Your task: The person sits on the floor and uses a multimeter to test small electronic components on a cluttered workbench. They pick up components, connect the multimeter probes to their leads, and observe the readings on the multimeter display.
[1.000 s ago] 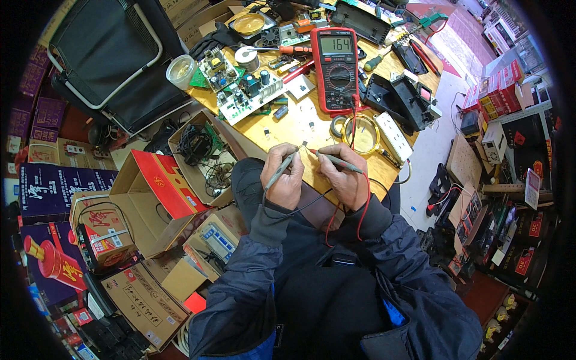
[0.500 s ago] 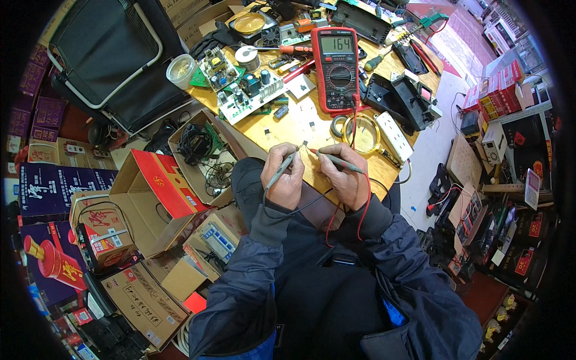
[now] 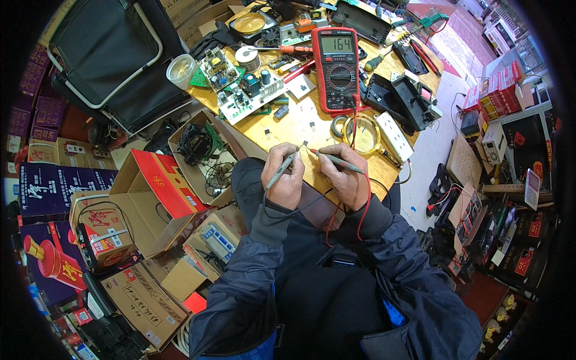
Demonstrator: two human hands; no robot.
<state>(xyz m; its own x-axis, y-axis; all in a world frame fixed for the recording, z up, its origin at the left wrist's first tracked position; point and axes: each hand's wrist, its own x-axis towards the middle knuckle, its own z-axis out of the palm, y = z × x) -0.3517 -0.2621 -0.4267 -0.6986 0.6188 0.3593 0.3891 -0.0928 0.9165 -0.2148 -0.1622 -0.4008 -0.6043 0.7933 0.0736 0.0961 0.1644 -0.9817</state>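
Observation:
My left hand is closed around a grey multimeter probe with a black lead. In my right hand is the other probe, grey with a red lead. Between the two tips, over the table's near edge, is a small black three-legged component, probably a transistor; exact contact with its legs is too small to tell. A red multimeter with a lit display lies beyond my hands. Two similar components, one at left and another nearer the meter, lie on the wooden table.
Circuit boards stand at the table's left, by a solder spool. To the right lie a magnifier, a white power strip and black plastic cases. Open cardboard boxes crowd the floor at left.

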